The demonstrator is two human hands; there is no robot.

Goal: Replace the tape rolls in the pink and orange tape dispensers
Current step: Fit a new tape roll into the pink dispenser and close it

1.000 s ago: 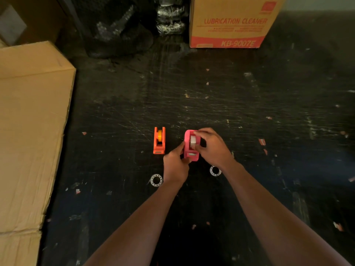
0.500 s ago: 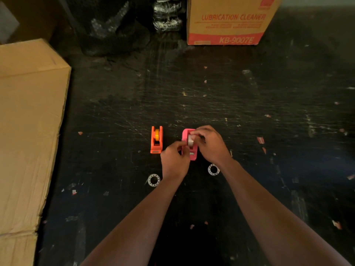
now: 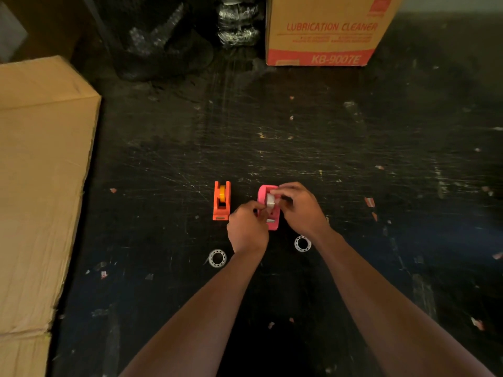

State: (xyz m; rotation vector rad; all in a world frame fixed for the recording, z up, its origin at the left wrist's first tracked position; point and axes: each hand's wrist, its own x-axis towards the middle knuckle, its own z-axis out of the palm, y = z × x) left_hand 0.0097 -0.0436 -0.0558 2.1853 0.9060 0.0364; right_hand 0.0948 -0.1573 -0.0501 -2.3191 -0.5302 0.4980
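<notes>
The pink tape dispenser (image 3: 272, 223) stands on the dark floor with a white tape roll (image 3: 270, 200) upright in its cradle. My right hand (image 3: 299, 206) pinches that roll from the right and above. My left hand (image 3: 247, 227) presses against the dispenser's left side, fingertips closed near the roll. The orange tape dispenser (image 3: 221, 201) stands apart to the left with a yellow roll (image 3: 222, 192) seated in it. Two clear tape rolls lie flat nearer me: one (image 3: 217, 258) at the left, one (image 3: 302, 243) beside my right wrist.
A large flattened cardboard box (image 3: 40, 172) fills the left side. A carton marked "Lubrication Cleaner" (image 3: 324, 31) stands at the back, with black plastic-wrapped bundles (image 3: 168, 42) to its left. Small paper scraps dot the scratched floor.
My left hand has shifted up from the dispenser's front corner to its left side by the roll. My right hand has stayed on the white roll, adjusting its grip slightly.
</notes>
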